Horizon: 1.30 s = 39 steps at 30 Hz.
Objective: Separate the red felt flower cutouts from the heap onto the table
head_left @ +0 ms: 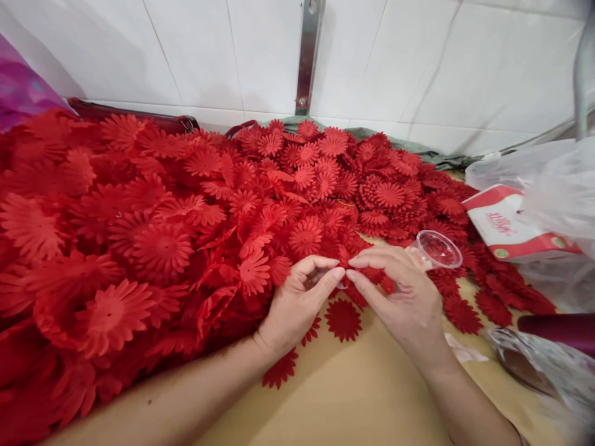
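Note:
My left hand (295,303) and my right hand (409,297) meet fingertip to fingertip at the edge of a heap of red fabric flower petals (167,248). Thumb and forefinger are pinched together on each hand. Whatever lies between the tips is too small to make out against the red behind it. Below the fingers, a loose red flower piece (344,319) lies flat on the tan tabletop (344,390). Another flower piece (280,368) rests under my left wrist. Just behind my right hand stands a clear plastic cup (439,249), partly hidden by the hand.
A red and white box (515,223) sits at the right beside clear plastic bags (564,179). Nearer, a dark round object (525,368) is partly under plastic wrap. A dark red bag (134,116) lies behind the heap, along the white tiled wall (195,49).

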Motion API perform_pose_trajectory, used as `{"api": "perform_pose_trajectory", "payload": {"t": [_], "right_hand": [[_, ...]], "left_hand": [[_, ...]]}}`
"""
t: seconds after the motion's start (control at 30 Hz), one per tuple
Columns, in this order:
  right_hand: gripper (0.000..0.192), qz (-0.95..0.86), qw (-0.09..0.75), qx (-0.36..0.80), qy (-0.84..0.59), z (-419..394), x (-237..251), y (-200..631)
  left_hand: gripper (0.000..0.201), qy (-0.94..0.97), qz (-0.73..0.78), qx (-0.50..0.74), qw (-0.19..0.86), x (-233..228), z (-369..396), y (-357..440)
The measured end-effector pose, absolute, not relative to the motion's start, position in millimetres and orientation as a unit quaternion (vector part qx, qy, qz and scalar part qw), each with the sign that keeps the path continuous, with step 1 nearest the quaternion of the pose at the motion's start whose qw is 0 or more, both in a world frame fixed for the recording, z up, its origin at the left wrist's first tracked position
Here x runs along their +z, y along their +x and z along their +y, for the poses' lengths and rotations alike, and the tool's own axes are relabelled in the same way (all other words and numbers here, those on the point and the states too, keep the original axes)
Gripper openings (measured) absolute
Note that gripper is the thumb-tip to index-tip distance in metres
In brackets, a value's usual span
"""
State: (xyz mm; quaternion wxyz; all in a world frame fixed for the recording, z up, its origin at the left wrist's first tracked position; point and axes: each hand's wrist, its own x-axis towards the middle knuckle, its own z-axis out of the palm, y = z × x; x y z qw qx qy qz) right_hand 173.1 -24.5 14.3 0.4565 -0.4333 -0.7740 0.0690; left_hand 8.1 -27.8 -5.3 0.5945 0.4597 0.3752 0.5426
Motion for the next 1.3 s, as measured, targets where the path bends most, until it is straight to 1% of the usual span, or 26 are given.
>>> {"api": "perform_pose_trajectory", "payload": {"t": [0.07,0.17,0.27,0.37,0.47,0.6,0.67,0.83,0.93,1.2,1.3], "right_hand": [[0.009,-0.777,0.452,0.065,-0.433,-24.2,15.1,174.5],[0.010,-0.790,0.444,0.030,-0.422,-24.0,16.7,176.5],[0.011,-0.802,0.436,0.000,-0.409,-24.5,17.3,177.2],[0.011,-0.804,0.438,0.007,-0.403,-25.4,16.6,176.3],[0.012,-0.793,0.448,0.063,-0.409,-26.1,14.6,174.1],[0.010,-0.736,0.484,0.198,-0.430,-25.3,10.3,172.0],[0.009,-0.710,0.489,0.245,-0.443,-24.2,8.4,171.9],[0.009,-0.690,0.486,0.282,-0.457,-22.3,6.5,172.5],[0.007,-0.697,0.480,0.272,-0.459,-22.8,5.9,172.3],[0.007,-0.756,0.450,0.154,-0.450,-24.9,7.0,175.0],[0.007,-0.766,0.437,0.141,-0.450,-24.8,8.4,175.2]], "left_hand": [[0.010,0.459,0.367,0.537,0.605,-5.8,-27.5,7.9],[0.012,0.474,0.356,0.525,0.611,-5.8,-28.0,7.2],[0.010,0.495,0.361,0.523,0.593,-4.7,-28.9,6.6],[0.009,0.508,0.374,0.523,0.573,-3.4,-29.3,6.5],[0.009,0.513,0.384,0.522,0.562,-2.5,-29.2,6.3],[0.009,0.504,0.403,0.525,0.555,-2.5,-28.9,5.6],[0.009,0.498,0.410,0.524,0.556,-2.8,-28.9,5.4],[0.009,0.489,0.400,0.524,0.571,-1.1,-29.3,5.5],[0.008,0.488,0.391,0.528,0.575,0.4,-30.0,5.5],[0.012,0.507,0.391,0.519,0.565,-3.2,-29.9,5.9],[0.013,0.513,0.395,0.512,0.565,-1.6,-29.8,5.5]]}}
